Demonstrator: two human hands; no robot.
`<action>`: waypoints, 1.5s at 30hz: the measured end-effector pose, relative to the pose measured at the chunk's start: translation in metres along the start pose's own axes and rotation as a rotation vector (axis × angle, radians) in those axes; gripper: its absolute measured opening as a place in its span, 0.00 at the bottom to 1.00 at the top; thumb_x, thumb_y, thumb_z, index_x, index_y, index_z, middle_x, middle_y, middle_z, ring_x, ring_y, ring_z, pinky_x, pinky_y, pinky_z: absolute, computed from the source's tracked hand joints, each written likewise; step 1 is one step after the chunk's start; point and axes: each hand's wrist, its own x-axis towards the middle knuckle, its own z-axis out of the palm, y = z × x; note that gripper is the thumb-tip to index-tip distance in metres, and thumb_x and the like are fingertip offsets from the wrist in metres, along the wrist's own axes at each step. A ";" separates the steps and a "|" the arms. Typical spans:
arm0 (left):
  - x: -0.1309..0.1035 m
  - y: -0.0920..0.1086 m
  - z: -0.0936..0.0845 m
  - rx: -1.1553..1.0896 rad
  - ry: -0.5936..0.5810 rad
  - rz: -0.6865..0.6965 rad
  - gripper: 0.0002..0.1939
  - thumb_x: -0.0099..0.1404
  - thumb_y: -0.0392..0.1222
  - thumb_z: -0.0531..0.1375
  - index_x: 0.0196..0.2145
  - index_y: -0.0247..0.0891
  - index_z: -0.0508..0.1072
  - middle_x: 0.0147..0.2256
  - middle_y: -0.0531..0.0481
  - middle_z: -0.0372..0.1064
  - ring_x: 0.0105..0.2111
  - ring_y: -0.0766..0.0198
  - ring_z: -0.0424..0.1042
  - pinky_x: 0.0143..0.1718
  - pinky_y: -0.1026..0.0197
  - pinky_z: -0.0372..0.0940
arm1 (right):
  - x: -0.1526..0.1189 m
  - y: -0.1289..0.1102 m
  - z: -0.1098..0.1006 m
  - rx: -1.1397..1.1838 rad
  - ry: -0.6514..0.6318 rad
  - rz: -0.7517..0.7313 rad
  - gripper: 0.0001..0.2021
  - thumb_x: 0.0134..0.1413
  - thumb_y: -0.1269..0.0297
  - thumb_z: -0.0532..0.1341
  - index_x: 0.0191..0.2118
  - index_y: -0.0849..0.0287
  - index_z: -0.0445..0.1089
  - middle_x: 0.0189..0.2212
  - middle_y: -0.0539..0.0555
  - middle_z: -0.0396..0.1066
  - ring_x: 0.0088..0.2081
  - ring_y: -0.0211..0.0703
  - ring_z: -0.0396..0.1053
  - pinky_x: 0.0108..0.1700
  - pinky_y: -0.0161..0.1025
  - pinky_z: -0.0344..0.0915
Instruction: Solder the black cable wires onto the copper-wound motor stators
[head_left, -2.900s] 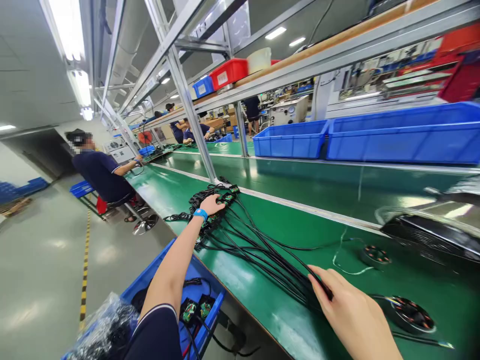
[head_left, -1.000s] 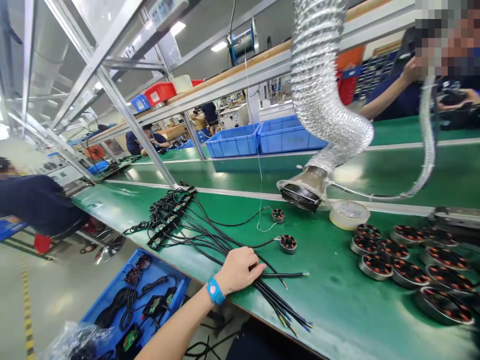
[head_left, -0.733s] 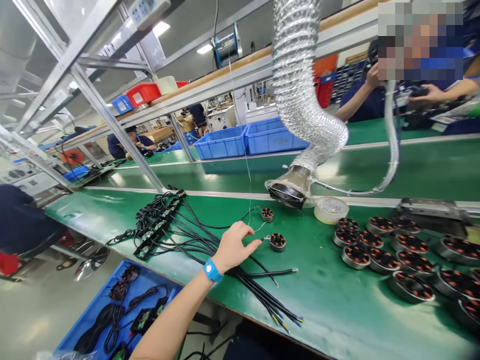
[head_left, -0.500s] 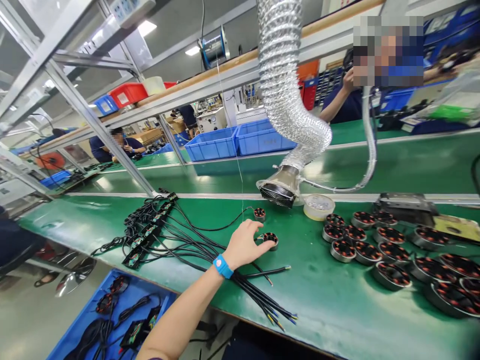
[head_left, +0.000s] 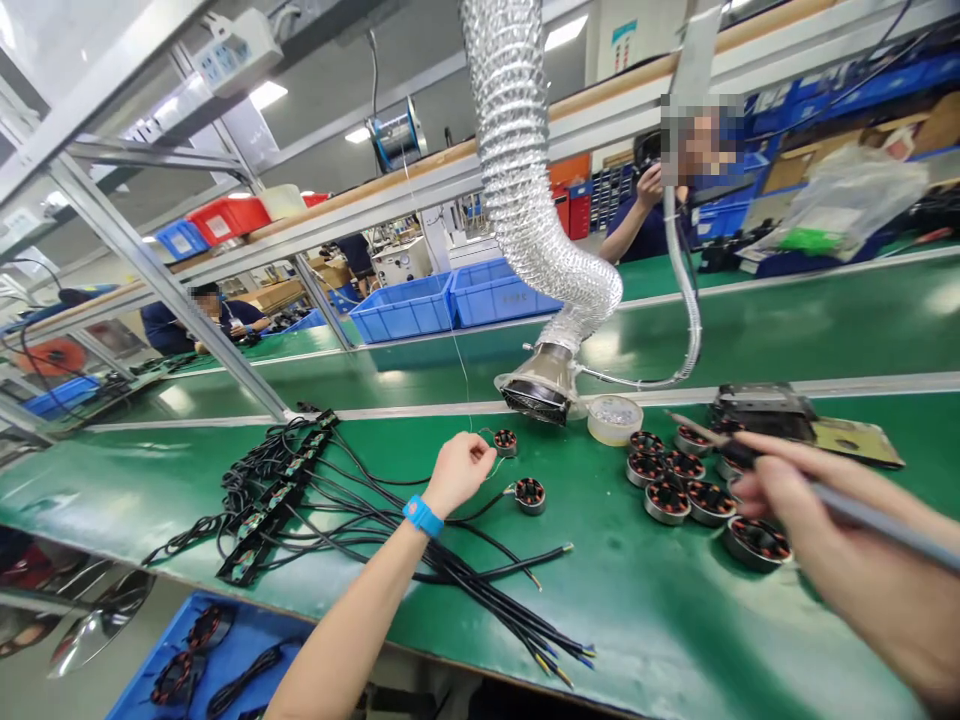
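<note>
My left hand, with a blue wristband, pinches the thin solder wire hanging from an overhead spool. Just beyond its fingertips sits a small motor stator with copper windings. A second stator, joined to a black cable, lies to the right of the hand. My right hand grips a soldering iron, its tip pointing left above a group of stators. Black cables with bared coloured ends run beneath my left forearm from a row of circuit boards.
A fume extraction hose hangs over the bench, its hood low near the stators. Beside it stands a round tub. Blue bins stand farther back. A blue crate is below the front edge. Other people work across the bench.
My left hand has gone from open near the closer stator to pinching the solder wire, farther left. My right hand has come into view with the soldering iron. The camera view has shifted.
</note>
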 end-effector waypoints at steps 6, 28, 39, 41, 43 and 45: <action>0.015 -0.014 0.006 0.315 -0.202 0.125 0.14 0.61 0.49 0.64 0.34 0.34 0.76 0.30 0.46 0.69 0.31 0.57 0.70 0.36 0.56 0.65 | -0.051 -0.032 0.068 0.199 -0.158 -0.234 0.16 0.66 0.65 0.57 0.57 0.49 0.69 0.38 0.52 0.73 0.33 0.39 0.73 0.39 0.37 0.69; -0.032 -0.021 0.010 -0.157 -0.147 0.091 0.15 0.70 0.49 0.55 0.39 0.40 0.79 0.31 0.51 0.73 0.29 0.65 0.67 0.32 0.63 0.58 | -0.071 -0.034 0.162 0.293 -0.282 -0.147 0.20 0.65 0.68 0.56 0.61 0.50 0.62 0.42 0.55 0.63 0.41 0.41 0.71 0.45 0.38 0.72; -0.031 -0.013 0.021 -0.545 -0.305 -0.073 0.10 0.62 0.44 0.62 0.32 0.32 0.74 0.28 0.52 0.68 0.26 0.70 0.59 0.28 0.66 0.54 | -0.076 -0.043 0.169 0.358 -0.364 -0.140 0.23 0.64 0.69 0.58 0.62 0.47 0.61 0.45 0.55 0.62 0.44 0.41 0.71 0.50 0.40 0.73; -0.032 -0.013 0.020 -0.555 -0.321 -0.080 0.09 0.61 0.43 0.62 0.32 0.33 0.73 0.27 0.53 0.67 0.24 0.71 0.57 0.27 0.66 0.53 | -0.075 -0.045 0.172 0.363 -0.351 -0.137 0.22 0.64 0.70 0.57 0.62 0.47 0.61 0.45 0.55 0.62 0.43 0.40 0.72 0.50 0.40 0.73; -0.032 -0.014 0.019 -0.561 -0.328 -0.085 0.10 0.62 0.44 0.62 0.33 0.33 0.73 0.26 0.54 0.65 0.24 0.71 0.56 0.26 0.66 0.52 | -0.073 -0.046 0.175 0.376 -0.340 -0.128 0.22 0.65 0.71 0.56 0.61 0.47 0.61 0.45 0.55 0.61 0.42 0.39 0.72 0.49 0.40 0.73; -0.033 -0.014 0.020 -0.566 -0.335 -0.085 0.11 0.62 0.45 0.62 0.33 0.33 0.72 0.27 0.54 0.65 0.25 0.71 0.56 0.27 0.66 0.53 | -0.071 -0.047 0.178 0.388 -0.340 -0.119 0.22 0.65 0.72 0.56 0.61 0.47 0.62 0.44 0.54 0.60 0.40 0.39 0.72 0.48 0.39 0.74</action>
